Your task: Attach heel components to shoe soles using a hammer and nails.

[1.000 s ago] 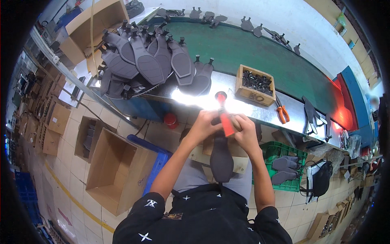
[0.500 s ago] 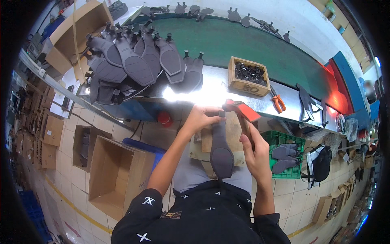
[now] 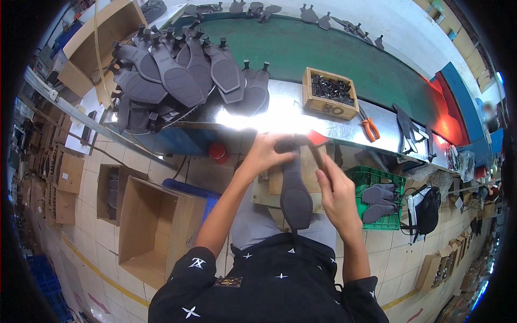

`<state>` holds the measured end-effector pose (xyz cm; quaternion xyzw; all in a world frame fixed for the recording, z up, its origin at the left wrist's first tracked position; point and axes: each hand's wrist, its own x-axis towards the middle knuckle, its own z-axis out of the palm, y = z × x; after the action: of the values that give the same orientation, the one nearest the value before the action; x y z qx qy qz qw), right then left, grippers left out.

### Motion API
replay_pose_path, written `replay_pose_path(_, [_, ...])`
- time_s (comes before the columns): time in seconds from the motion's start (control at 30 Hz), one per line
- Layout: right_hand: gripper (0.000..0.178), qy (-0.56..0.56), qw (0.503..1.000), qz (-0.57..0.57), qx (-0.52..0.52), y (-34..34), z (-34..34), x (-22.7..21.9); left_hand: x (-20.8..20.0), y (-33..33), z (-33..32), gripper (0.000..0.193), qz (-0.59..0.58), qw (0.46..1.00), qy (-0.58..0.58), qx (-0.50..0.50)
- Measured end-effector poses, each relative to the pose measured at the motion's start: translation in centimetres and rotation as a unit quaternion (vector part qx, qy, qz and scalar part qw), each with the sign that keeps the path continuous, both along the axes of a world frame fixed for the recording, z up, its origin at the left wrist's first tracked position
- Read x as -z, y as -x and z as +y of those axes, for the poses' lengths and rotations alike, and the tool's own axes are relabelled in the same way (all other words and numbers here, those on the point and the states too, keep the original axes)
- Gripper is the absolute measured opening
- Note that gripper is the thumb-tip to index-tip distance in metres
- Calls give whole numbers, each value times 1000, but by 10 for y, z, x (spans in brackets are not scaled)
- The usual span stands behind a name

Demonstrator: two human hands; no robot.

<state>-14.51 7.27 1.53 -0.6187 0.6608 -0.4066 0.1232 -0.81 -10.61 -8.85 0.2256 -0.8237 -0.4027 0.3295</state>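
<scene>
A dark grey heeled shoe lies sole up in front of me, toe toward my body. My left hand is closed around its heel end, which bright glare and the hammer partly hide. With my right hand I grip the handle of a hammer. Its red-marked head is right at the heel, beside my left fingers. Whether it touches the heel I cannot tell. Beneath the shoe is a wooden board over my lap.
Several similar shoes are piled at the bench's left. A wooden box of small black pieces and orange-handled pliers sit on the metal edge, before a green belt. A green crate with shoes stands right; a cardboard box left.
My right hand has swung the hammer so its head moved left and down to the heel. The left hand still holds the shoe, which has shifted slightly.
</scene>
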Motion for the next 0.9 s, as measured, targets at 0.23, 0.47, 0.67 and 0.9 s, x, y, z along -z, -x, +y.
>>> replay_pose_path(0.23, [33,192,981,-17,24,-11,26,-33,2,-2,10,122,-200,976,68,-59])
replay_pose_path(0.47, [36,126,983,30,132,-4,27,-28,1,-4,5,122,-242,964,82,-68])
replay_pose_path(0.67, [31,1,999,-28,36,-2,7,22,-5,-3,13,53,-190,978,56,-61])
replay_pose_path(0.9, [29,90,994,44,47,38,10,14,-54,-27,69,23,51,996,-25,67])
